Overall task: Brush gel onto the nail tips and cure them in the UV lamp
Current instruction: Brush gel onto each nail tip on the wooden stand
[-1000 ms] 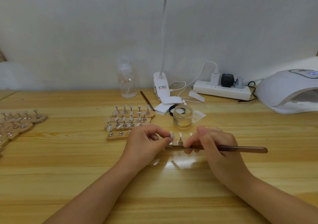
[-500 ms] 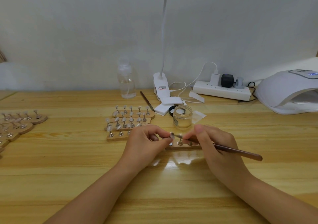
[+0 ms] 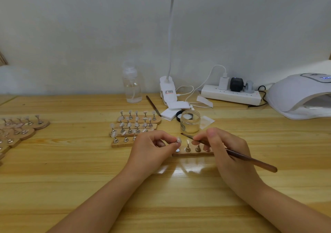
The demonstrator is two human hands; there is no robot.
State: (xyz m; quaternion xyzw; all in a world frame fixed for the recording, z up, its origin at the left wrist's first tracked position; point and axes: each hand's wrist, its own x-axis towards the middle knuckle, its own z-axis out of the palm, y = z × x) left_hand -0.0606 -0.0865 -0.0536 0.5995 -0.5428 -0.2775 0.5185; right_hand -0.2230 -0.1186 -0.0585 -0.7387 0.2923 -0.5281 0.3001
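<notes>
Fingers of the left hand (image 3: 152,150) pinched a nail tip (image 3: 178,140) above the wooden holder strip (image 3: 192,154), while the right hand (image 3: 227,148) gripped the brush (image 3: 250,159) beside it, bare wooden table (image 3: 161,188) lay nearer the person, an open glass jar (image 3: 189,121) holding pale gel stood behind, and the UV lamp (image 3: 300,95) sat far right against the white wall.

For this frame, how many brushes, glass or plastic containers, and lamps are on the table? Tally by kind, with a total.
Brown-handled brushes: 2, one gripped by the right hand, one lying by the clip lamp
Clear containers: 2, glass jar, plastic bottle
Lamps: 2, white clip lamp, white UV lamp
Total: 6
</notes>
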